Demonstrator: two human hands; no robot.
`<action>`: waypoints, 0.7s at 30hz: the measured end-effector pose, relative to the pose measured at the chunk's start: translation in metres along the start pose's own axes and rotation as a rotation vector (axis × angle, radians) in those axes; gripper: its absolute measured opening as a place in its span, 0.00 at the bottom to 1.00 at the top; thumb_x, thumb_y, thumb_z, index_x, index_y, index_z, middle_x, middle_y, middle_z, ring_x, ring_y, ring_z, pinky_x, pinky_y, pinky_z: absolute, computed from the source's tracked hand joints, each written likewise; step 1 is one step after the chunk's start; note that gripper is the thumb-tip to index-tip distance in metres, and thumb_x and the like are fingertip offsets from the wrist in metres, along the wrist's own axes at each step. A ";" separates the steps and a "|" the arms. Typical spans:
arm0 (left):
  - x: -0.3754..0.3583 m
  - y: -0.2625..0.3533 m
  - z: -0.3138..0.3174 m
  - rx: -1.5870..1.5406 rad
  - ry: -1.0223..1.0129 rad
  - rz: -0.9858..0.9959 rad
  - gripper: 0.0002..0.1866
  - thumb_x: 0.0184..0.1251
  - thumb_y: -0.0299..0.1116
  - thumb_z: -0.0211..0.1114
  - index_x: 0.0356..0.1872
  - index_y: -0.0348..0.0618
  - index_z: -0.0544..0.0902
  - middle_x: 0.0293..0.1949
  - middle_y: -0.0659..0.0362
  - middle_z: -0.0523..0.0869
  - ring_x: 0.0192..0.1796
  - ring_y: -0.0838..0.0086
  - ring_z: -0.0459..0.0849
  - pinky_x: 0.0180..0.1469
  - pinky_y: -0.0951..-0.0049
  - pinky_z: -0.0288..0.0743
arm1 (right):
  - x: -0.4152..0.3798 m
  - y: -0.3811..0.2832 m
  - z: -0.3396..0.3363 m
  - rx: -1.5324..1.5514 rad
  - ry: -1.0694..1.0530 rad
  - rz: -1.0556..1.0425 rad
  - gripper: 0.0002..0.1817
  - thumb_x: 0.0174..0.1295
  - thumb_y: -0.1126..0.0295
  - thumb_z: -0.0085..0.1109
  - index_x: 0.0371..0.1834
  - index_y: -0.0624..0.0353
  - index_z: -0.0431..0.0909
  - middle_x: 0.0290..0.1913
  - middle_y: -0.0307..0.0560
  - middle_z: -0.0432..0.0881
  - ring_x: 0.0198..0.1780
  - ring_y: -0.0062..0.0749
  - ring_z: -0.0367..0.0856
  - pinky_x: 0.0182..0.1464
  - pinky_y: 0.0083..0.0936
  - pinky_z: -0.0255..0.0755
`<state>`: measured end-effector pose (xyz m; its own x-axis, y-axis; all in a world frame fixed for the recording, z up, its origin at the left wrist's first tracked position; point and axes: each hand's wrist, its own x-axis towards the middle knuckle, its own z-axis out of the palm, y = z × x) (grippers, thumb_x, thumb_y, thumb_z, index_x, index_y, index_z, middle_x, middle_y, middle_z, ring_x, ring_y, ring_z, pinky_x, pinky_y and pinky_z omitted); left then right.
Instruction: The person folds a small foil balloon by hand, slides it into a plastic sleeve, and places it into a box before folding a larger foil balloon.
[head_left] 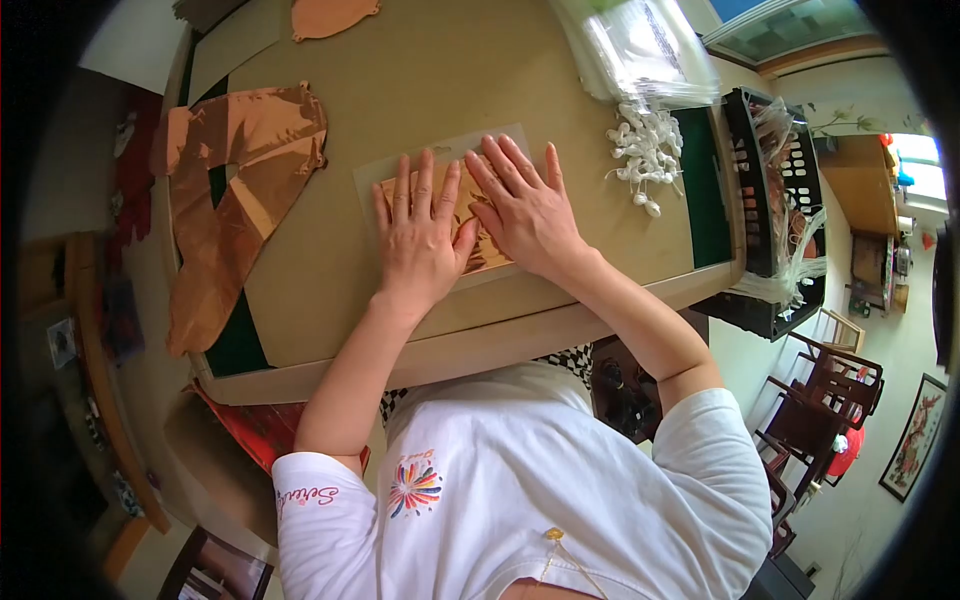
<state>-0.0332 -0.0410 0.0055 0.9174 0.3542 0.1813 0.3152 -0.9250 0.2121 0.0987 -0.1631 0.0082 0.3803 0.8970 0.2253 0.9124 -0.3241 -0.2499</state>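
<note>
My left hand (420,232) lies palm down with its fingers stretched out on a flat, shiny copper-coloured sheet (486,256) inside a clear plastic sleeve (372,178). Just to its right, my right hand (530,215) rests flat on the same sleeve, fingers spread and pointing up and left. The two thumbs are close together over the sheet. Both hands cover much of the sheet. A large crumpled copper-coloured foil piece (245,205) is spread at the left of the table, apart from my hands.
The brown tabletop (400,60) has a raised rim. Clear plastic bags (645,50) and white cords with beads (645,150) lie at the upper right. Another copper piece (333,16) sits at the far edge. A black crate (765,200) stands beyond the right edge.
</note>
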 end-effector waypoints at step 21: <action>-0.004 -0.002 -0.002 0.023 0.004 -0.098 0.47 0.66 0.62 0.59 0.78 0.46 0.52 0.77 0.45 0.53 0.79 0.49 0.49 0.73 0.31 0.42 | -0.038 0.010 -0.031 -0.116 -0.119 -0.101 0.28 0.70 0.57 0.50 0.72 0.52 0.66 0.77 0.43 0.59 0.79 0.38 0.52 0.76 0.62 0.42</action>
<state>-0.0377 -0.0406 0.0068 0.8809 0.4440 0.1642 0.4092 -0.8886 0.2074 0.0977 -0.2097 0.0263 0.2721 0.9536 0.1290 0.9589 -0.2575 -0.1196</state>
